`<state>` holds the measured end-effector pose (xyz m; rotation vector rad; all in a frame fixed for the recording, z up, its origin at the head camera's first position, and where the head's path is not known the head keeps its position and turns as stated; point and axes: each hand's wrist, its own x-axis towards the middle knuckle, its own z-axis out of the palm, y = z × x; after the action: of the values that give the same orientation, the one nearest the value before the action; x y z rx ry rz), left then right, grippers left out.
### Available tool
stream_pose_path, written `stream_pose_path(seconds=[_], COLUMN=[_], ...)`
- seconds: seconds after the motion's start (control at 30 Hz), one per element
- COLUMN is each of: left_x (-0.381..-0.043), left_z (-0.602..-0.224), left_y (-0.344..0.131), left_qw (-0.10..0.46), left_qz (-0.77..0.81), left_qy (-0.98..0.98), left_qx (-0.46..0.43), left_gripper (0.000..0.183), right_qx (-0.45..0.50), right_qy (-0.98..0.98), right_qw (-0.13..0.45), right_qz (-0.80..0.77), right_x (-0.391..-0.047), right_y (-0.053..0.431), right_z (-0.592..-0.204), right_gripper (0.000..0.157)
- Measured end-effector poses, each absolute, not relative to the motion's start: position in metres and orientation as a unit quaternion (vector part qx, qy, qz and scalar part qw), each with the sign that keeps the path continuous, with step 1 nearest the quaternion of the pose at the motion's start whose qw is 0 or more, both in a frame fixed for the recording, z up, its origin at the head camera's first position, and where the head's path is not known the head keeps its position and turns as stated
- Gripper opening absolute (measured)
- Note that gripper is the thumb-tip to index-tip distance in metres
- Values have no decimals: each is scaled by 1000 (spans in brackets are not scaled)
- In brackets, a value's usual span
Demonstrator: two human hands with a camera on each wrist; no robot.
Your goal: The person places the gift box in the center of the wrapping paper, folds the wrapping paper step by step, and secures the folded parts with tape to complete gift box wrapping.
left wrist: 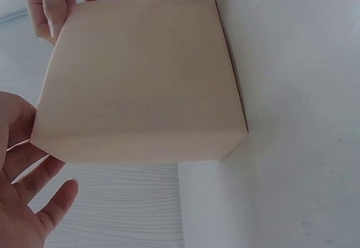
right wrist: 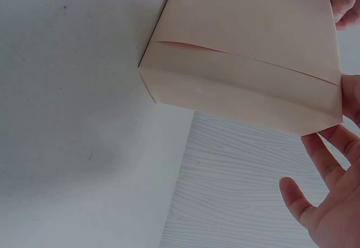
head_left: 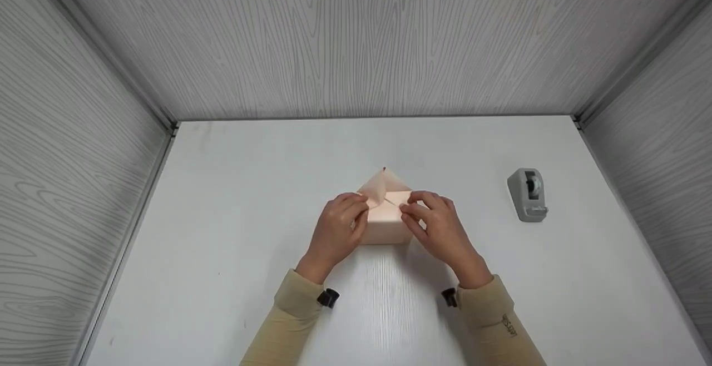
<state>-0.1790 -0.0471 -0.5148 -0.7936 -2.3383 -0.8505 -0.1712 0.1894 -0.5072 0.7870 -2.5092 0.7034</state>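
Note:
A box wrapped in pale peach paper [head_left: 385, 233] stands on the white table, its top paper raised into a peak at the far side. My left hand [head_left: 339, 224] pinches the paper at the box's upper left edge. Across from it, my right hand [head_left: 439, 227] pinches the paper's edge at the upper right with thumb and forefinger. The left wrist view shows a plain side of the wrapped box [left wrist: 140, 73], the left hand's other fingers spread. A paper seam runs along the side of the wrapped box [right wrist: 253, 34] in the right wrist view; fingertip contact is partly hidden.
A grey tape dispenser [head_left: 522, 202] with a roll in it stands to the right on the white table [head_left: 222, 188]. Wood-grained panels [head_left: 356, 43] enclose the table at the back and both sides.

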Motion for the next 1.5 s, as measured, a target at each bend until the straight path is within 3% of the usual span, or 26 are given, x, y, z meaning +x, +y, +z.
stream_pose_path(seconds=[0.43,1.3,1.5], left_x=[-179,-181,-178], left_z=[-516,-509,-509], left_y=[-43,-33,-44], left_qw=[227,199,219], left_qz=[-243,-167,-202], left_qy=[-890,-915,-898], left_qx=[-312,-310,-324], left_gripper=[28,40,36], right_qx=[287,279,288], right_qy=[-901,-906,-900], right_qw=[212,202,214], right_qz=[248,246,249], right_x=[-172,-171,-172], right_y=[189,189,189], right_z=[-506,-505,-506], right_gripper=[14,13,12])
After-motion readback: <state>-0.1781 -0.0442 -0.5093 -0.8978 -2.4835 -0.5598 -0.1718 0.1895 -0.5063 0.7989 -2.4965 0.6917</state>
